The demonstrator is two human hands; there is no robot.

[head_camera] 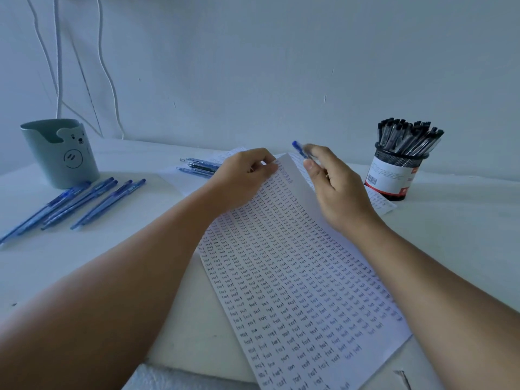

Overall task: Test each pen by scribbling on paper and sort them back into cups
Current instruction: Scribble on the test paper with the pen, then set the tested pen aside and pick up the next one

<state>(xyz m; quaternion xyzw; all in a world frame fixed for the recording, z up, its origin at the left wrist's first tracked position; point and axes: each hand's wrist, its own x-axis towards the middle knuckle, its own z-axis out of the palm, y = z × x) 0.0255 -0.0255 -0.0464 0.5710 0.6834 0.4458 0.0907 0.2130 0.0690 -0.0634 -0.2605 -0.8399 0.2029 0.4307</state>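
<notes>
A sheet of paper point(295, 277) covered in rows of small written words lies slanted across the table. My left hand point(242, 175) pinches its far top edge, which is lifted off the table. My right hand point(334, 187) holds a blue pen point(299, 149) just past that edge, with the pen's end pointing up and left. A green bear cup point(60, 153) stands at the far left. A black mesh cup point(396, 170) at the far right is packed with several dark pens point(408, 137).
Several blue pens point(73, 204) lie loose on the table in front of the green cup. A few more pens point(199, 166) lie behind my left hand. More sheets lie under the top one. White cables point(59, 66) hang down the wall at the left.
</notes>
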